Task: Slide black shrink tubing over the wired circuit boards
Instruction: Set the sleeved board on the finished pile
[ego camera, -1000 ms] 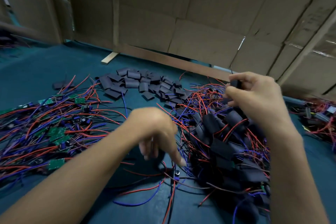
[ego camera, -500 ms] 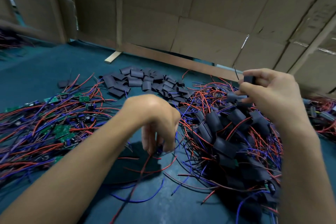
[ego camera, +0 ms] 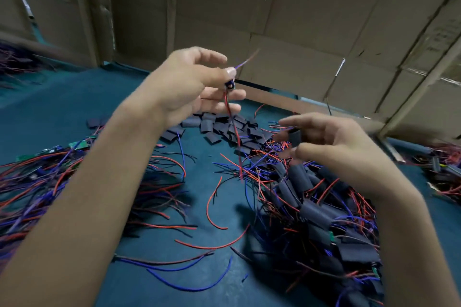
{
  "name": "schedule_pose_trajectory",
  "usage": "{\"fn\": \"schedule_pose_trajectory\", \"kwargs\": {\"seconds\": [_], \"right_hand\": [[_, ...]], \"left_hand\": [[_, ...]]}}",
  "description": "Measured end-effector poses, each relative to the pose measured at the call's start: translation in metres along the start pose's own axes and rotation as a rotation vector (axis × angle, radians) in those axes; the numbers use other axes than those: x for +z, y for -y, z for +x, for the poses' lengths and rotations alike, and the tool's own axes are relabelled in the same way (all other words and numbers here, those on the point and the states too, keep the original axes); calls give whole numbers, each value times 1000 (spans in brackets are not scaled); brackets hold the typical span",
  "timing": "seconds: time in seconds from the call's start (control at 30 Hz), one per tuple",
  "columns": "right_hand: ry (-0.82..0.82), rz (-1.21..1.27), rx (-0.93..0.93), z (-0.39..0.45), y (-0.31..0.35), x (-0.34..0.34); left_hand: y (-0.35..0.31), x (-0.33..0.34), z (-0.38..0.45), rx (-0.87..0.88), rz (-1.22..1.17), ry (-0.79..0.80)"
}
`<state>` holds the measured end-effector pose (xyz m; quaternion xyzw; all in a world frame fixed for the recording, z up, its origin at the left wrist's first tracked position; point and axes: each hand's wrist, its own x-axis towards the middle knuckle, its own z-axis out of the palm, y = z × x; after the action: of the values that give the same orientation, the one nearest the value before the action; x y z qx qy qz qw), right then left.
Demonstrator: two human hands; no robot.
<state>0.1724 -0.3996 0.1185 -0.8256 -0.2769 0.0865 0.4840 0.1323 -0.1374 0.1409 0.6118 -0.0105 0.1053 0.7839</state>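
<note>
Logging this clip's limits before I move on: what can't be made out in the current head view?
- Wired board pinched by the left hand: mostly hidden by thumb and fingers; its upper wires are motion-blurred.
- Tube piece in the right hand: partly covered by fingers, and blurred.
- Pile of sleeved boards: its lower right part is hidden behind the right forearm.
- Bare boards pile: cut off by the left edge.

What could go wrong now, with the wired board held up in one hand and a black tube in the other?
The left hand pinches the small wired board only at its fingertips, so it might slip or twist during sleeving. Its red wire dangles toward the loose tubing pile and tangled leads, and could snag there. The tube in the right hand sits lightly between fingers and looks easy to drop.
</note>
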Motion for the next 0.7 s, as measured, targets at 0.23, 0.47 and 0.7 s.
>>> {"fn": "schedule_pose_trajectory", "kwargs": {"seconds": [0.23, 0.47, 0.7], "right_hand": [[121, -110, 97, 13, -11, 28], [105, -214, 149, 18, -25, 30], [92, -203, 140, 18, -23, 33]], "left_hand": [[23, 5, 15, -44, -224, -159], [26, 2, 20, -1, -199, -238], [24, 3, 21, -4, -246, -242]]}}
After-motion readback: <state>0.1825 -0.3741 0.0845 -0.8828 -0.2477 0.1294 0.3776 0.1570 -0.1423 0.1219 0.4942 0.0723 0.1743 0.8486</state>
